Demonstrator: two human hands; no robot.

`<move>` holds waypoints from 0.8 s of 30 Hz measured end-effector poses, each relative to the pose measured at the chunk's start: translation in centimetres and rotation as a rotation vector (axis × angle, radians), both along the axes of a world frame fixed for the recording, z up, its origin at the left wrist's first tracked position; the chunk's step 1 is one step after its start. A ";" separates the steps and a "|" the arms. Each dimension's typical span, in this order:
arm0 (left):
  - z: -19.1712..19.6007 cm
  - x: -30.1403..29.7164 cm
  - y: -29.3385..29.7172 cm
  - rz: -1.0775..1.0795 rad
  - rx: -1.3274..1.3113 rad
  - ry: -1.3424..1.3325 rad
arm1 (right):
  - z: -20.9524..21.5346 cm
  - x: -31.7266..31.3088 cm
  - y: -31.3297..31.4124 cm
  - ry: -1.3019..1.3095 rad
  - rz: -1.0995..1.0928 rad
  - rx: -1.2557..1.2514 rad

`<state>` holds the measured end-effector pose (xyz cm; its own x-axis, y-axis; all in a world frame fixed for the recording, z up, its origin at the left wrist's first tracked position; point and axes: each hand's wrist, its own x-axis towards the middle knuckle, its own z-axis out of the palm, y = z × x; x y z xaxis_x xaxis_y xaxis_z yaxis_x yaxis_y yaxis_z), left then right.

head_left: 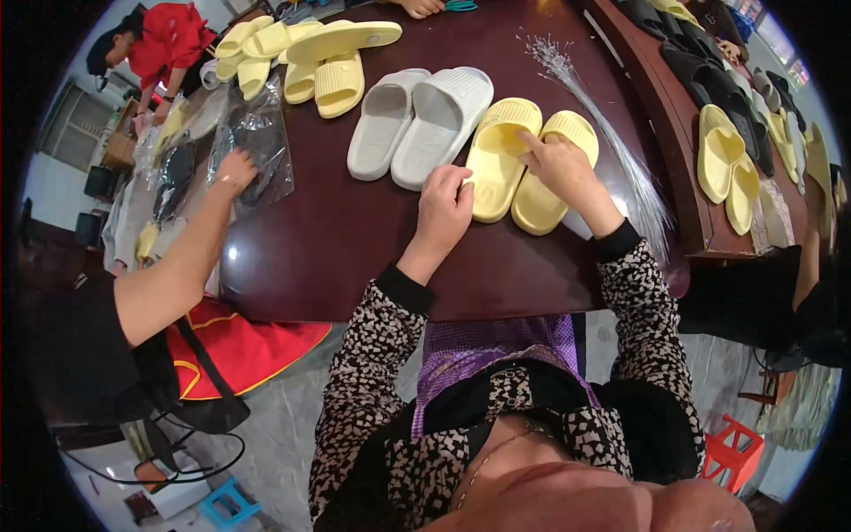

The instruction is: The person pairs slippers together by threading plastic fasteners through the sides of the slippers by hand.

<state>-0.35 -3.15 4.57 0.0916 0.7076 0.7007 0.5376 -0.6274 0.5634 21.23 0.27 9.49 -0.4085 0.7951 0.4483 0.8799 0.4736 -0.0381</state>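
A pair of pale yellow slippers lies sole-down before me on the dark table (337,266), toes pointing away. At the near left edge of the left yellow slipper (489,182), my left hand (441,208) has its fingers curled and its thumb against the rim. My right hand (567,173) is over the right yellow slipper (538,206); its index finger reaches toward the left slipper's strap, and its other fingers are partly hidden at the right slipper's opening. Left of these is a grey pair: one grey slipper (441,124) and its partly overlapped mate (377,133).
A bundle of thin wire-like ties (612,133) lies to the right. More yellow slippers (339,84) are at the back left. On the left, a co-worker's hand (237,170) touches a clear plastic bag (266,146) around dark slippers. A raised shelf at right bears slippers (720,146).
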 end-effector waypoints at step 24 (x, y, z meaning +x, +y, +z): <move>3.0 5.9 2.2 0.006 -0.189 -0.009 | 6.2 16.0 3.6 -0.246 -0.302 0.174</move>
<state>5.50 -0.95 7.58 0.0811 0.8275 0.5556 0.5354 -0.5064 0.6760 37.26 3.87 15.70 -0.2807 0.8162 0.5050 0.9530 0.1744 0.2479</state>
